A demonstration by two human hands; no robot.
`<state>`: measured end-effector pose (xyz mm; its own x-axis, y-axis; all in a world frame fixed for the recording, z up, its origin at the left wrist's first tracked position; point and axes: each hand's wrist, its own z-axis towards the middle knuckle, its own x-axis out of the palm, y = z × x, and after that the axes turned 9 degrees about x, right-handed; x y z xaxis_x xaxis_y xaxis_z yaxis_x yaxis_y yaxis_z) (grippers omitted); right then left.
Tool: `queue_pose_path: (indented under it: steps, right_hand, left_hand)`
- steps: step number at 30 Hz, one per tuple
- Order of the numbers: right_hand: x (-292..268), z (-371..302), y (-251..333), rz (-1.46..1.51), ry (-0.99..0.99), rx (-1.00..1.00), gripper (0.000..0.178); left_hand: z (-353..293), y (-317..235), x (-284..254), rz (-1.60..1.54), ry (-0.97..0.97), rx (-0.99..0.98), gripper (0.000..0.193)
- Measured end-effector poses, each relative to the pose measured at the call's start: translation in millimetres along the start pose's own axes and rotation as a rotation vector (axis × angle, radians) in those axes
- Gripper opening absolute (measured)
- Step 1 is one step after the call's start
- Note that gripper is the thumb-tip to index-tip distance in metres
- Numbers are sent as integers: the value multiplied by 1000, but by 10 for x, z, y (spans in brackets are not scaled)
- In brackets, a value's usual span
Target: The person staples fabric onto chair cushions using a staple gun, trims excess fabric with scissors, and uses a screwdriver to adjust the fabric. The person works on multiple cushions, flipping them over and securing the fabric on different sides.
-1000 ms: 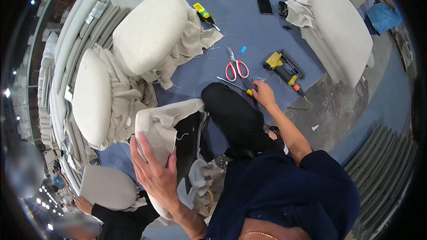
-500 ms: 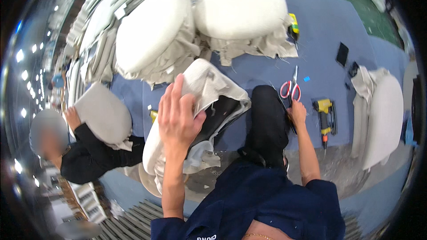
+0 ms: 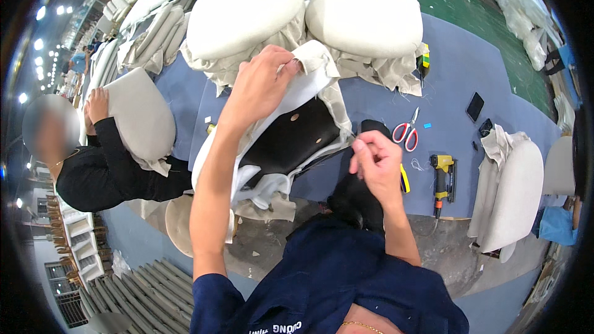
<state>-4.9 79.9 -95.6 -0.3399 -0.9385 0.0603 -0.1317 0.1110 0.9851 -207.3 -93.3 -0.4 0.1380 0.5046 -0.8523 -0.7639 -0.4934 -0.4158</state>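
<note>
In front of me a seat cushion [image 3: 213,161] leans on its side, its black underside panel [image 3: 291,136] with small round holes turned toward me. Beige cover fabric [image 3: 322,62] hangs loose over its edge. My left hand [image 3: 263,83] pinches that fabric at the upper edge. Beside the cushion's right corner my right hand [image 3: 377,164] is closed, thumb and fingers together; whatever lies between them is too small to make out. Just right of it is a yellow-and-black tool handle [image 3: 404,178], partly hidden. Red-handled scissors [image 3: 405,136] lie apart on the blue table.
Two padded cushions [image 3: 247,9] [image 3: 365,18] stand at the back, another cushion [image 3: 510,198] at the right. A yellow staple gun [image 3: 442,176], a phone [image 3: 475,107] and a blue scrap [image 3: 427,126] rest on the table [image 3: 458,49]. At left a person [image 3: 102,161] holds a cushion.
My right hand has moved left, away from the scissors, to the cushion's corner. My left hand has shifted up and now grips the cover fabric. More black underside shows.
</note>
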Motion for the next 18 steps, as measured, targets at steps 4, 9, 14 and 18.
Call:
queue_pose_path:
  steps: [4,9,14,18]
  right_hand:
    - [353,-30,81,-12,77,-127,10]
    - [429,-103,124,-155,-2,-193,24]
    - [362,-166,8,-123,-44,-228,31]
    - [354,-255,-58,-100,-117,-267,32]
  left_hand:
    - [72,69,-101,-61,180,5,32]
    - [-47,11,73,-327,94,-31,35]
    - [-149,-152,197,-379,30,124,25]
    - [-265,-417,167,-447,91,241,14]
